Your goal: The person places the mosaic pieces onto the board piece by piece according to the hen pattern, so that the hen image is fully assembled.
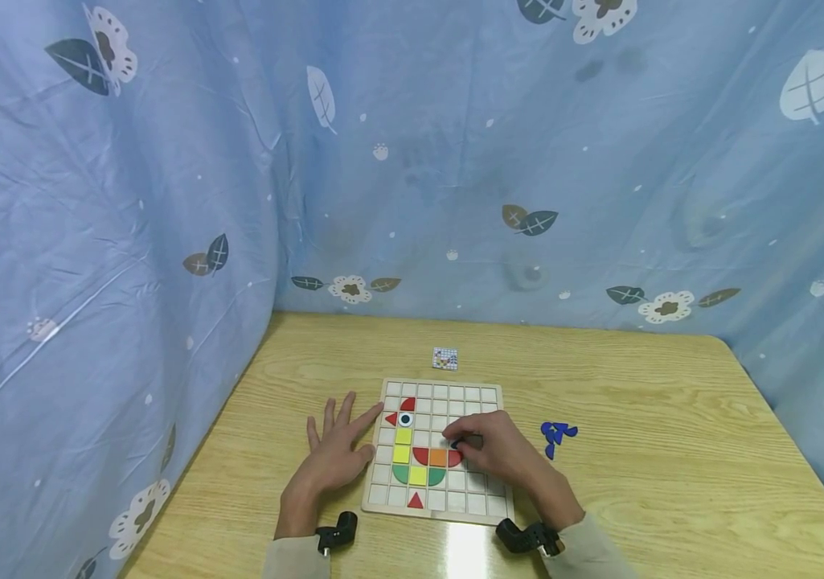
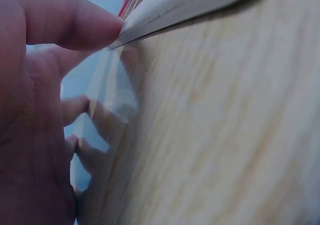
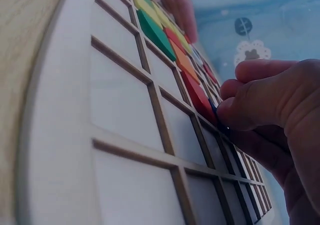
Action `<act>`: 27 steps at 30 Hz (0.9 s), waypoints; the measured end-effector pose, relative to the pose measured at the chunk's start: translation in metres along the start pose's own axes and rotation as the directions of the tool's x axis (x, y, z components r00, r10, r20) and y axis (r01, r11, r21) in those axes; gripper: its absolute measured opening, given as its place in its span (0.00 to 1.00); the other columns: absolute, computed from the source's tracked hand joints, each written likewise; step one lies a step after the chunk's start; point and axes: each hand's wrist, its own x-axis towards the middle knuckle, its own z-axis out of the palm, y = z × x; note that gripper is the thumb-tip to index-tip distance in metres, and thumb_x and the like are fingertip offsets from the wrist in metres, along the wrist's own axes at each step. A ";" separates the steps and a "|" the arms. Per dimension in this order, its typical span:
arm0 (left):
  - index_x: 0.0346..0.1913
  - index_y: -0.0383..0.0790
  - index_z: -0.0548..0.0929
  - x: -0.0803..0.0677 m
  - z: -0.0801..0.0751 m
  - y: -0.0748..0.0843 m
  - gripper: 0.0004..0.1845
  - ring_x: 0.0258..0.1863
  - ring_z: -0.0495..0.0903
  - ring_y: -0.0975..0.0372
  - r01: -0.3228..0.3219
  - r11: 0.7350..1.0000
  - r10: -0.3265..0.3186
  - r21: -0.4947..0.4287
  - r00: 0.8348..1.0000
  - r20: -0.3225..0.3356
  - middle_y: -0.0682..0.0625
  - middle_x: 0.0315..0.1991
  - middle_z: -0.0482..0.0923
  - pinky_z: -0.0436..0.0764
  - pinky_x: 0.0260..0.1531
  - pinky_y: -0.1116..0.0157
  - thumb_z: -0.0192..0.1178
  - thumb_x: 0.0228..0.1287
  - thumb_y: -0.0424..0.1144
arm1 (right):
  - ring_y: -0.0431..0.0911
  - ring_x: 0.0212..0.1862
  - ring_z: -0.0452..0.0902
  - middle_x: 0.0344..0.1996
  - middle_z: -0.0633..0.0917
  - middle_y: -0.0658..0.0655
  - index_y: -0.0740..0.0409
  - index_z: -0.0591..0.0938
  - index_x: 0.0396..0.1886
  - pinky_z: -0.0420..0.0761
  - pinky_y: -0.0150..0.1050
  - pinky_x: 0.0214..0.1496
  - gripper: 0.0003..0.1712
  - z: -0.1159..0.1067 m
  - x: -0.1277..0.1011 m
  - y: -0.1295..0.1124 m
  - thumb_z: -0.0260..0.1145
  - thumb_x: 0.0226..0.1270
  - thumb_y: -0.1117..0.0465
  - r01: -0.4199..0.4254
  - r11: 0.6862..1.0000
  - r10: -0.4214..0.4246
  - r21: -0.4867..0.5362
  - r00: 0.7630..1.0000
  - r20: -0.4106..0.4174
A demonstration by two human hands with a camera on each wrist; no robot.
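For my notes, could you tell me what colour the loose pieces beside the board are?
Blue pieces, clearest in the head view.

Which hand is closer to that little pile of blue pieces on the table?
The right hand: it sits over the wooden grid board, just left of the blue pieces. The left hand lies beyond the board's far left edge.

The pale wooden grid board carries red, yellow, orange and green pieces and one white round piece with a black centre. Dark blue pieces lie on the light, grained wooden table. The backdrop cloth is blue, printed with white flowers and dark and white leaves.
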 end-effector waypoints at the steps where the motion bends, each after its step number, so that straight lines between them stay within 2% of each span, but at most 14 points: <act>1: 0.83 0.54 0.73 0.000 0.000 0.000 0.37 0.89 0.32 0.33 0.001 1.000 -0.001 0.001 1.000 0.002 0.35 0.90 0.46 0.24 0.77 0.25 0.61 0.72 0.35 | 0.36 0.46 0.91 0.42 0.96 0.49 0.55 0.95 0.45 0.92 0.40 0.52 0.14 0.001 0.000 -0.001 0.76 0.65 0.74 -0.008 1.000 0.008 0.000 1.000 -0.002; 9: 0.83 0.54 0.73 0.000 0.000 0.000 0.37 0.89 0.31 0.33 0.000 1.000 0.000 -0.006 1.000 0.005 0.35 0.90 0.45 0.23 0.77 0.25 0.61 0.72 0.35 | 0.41 0.50 0.92 0.45 0.95 0.48 0.54 0.94 0.49 0.92 0.42 0.55 0.15 0.003 -0.003 -0.005 0.77 0.66 0.72 -0.049 0.999 0.049 -0.021 0.999 -0.009; 15: 0.83 0.56 0.73 0.000 0.000 0.000 0.37 0.89 0.32 0.33 0.003 1.000 -0.003 0.000 1.000 0.003 0.36 0.90 0.46 0.23 0.78 0.26 0.61 0.72 0.35 | 0.44 0.52 0.93 0.46 0.96 0.48 0.54 0.94 0.50 0.92 0.45 0.55 0.16 -0.002 -0.010 -0.005 0.79 0.64 0.71 -0.028 0.997 0.023 -0.068 0.997 -0.072; 21: 0.83 0.55 0.73 0.000 0.000 0.000 0.37 0.89 0.32 0.33 0.000 1.000 0.000 0.000 1.000 0.001 0.35 0.90 0.46 0.23 0.78 0.25 0.61 0.72 0.35 | 0.45 0.49 0.93 0.46 0.96 0.48 0.55 0.94 0.50 0.91 0.43 0.49 0.18 -0.015 -0.030 -0.003 0.78 0.62 0.73 -0.049 0.998 0.045 -0.026 0.989 -0.143; 27: 0.83 0.54 0.72 0.001 -0.001 -0.001 0.37 0.89 0.30 0.33 -0.004 1.000 0.004 -0.006 1.000 0.011 0.35 0.90 0.45 0.22 0.77 0.25 0.61 0.72 0.35 | 0.41 0.52 0.92 0.48 0.95 0.44 0.52 0.94 0.51 0.91 0.40 0.54 0.19 -0.034 -0.059 0.000 0.81 0.62 0.71 -0.134 0.991 0.133 0.003 0.974 -0.181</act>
